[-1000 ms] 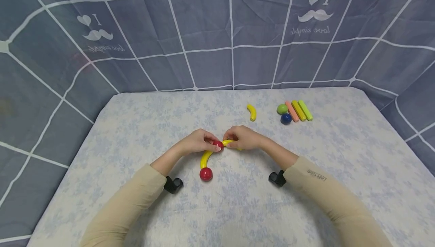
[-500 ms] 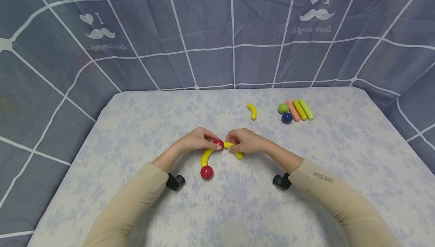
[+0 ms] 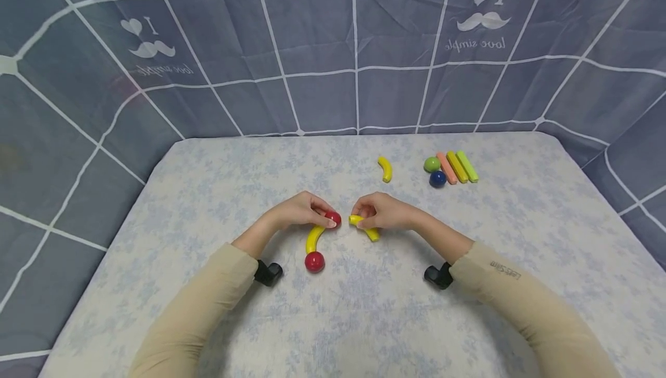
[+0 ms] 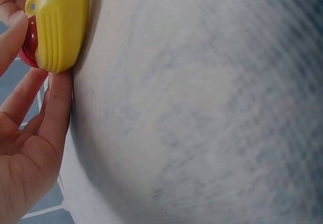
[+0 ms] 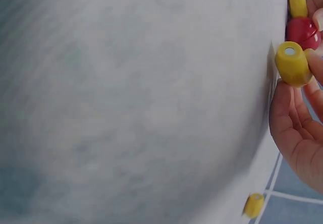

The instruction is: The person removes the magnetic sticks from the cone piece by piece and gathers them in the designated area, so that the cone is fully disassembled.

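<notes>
My left hand (image 3: 302, 211) pinches a red ball (image 3: 333, 219) between thumb and fingers. From that ball a curved yellow rod (image 3: 314, 238) runs down to a second red ball (image 3: 314, 262), and the three touch in a chain. Across a small gap, my right hand (image 3: 386, 211) grips another curved yellow rod (image 3: 370, 232) near one end. A silvery disc shows in the end face of this yellow rod (image 5: 294, 65) in the right wrist view. In the left wrist view, yellow plastic (image 4: 60, 30) covers much of the red ball (image 4: 30, 50).
A loose curved yellow rod (image 3: 385, 169) lies farther back. Toward the back right sit a green ball (image 3: 432, 164), a dark blue ball (image 3: 437, 179) and straight rods in salmon (image 3: 446, 168), yellow (image 3: 457, 167) and lime (image 3: 467, 166). A grid-patterned curtain (image 3: 317, 100) hangs behind the table.
My right hand has drawn its yellow rod to the right, away from the red ball, and a gap now parts them. The left hand keeps its hold, almost still.
</notes>
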{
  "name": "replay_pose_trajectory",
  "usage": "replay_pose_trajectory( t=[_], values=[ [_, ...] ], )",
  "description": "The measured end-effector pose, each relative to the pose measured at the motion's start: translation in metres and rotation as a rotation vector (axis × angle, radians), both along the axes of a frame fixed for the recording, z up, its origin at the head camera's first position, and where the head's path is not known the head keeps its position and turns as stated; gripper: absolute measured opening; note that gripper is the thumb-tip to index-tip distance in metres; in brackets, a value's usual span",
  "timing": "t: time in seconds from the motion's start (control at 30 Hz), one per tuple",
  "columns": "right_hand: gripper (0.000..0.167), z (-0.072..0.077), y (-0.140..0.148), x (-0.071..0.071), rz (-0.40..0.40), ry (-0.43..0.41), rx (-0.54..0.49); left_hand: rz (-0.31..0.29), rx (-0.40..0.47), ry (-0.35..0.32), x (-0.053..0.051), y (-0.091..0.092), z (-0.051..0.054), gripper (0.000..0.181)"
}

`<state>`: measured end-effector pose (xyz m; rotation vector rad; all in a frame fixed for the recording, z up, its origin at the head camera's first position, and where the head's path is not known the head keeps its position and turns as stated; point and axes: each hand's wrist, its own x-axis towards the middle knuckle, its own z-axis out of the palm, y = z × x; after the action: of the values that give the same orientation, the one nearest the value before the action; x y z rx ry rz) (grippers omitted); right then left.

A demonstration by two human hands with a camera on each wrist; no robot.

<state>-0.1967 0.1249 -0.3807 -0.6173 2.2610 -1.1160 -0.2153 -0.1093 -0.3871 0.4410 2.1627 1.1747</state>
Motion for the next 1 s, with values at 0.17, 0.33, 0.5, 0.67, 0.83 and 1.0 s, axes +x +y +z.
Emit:
replay_pose_trajectory(
  t=[0.17, 0.33, 0.5, 0.67, 0.83, 1.0],
  values=[
    [0.019, -0.003, 0.013, 0.000, -0.072, -0.023, -0.027, 0.011, 0.010, -0.010, 0.000, -0.001, -0.004, 0.032],
    [0.024, 0.000, 0.031, -0.004, -0.150, -0.002, -0.012, 0.023, 0.041, 0.004, 0.000, -0.003, -0.006, 0.031],
    [0.027, 0.000, 0.047, -0.012, -0.269, 0.018, -0.004, 0.030, 0.064, 0.020, 0.001, -0.001, -0.005, 0.030],
    [0.030, -0.004, 0.055, -0.021, -0.421, 0.017, 0.052, 0.037, 0.090, 0.024, 0.002, -0.001, -0.005, 0.030],
    [0.031, -0.006, 0.056, -0.030, -0.543, 0.026, 0.095, 0.051, 0.106, 0.032, 0.005, -0.002, -0.005, 0.030],
    [0.032, -0.007, 0.056, -0.040, -0.625, 0.042, 0.132, 0.051, 0.127, 0.045, 0.007, -0.001, -0.004, 0.033]
  ],
)
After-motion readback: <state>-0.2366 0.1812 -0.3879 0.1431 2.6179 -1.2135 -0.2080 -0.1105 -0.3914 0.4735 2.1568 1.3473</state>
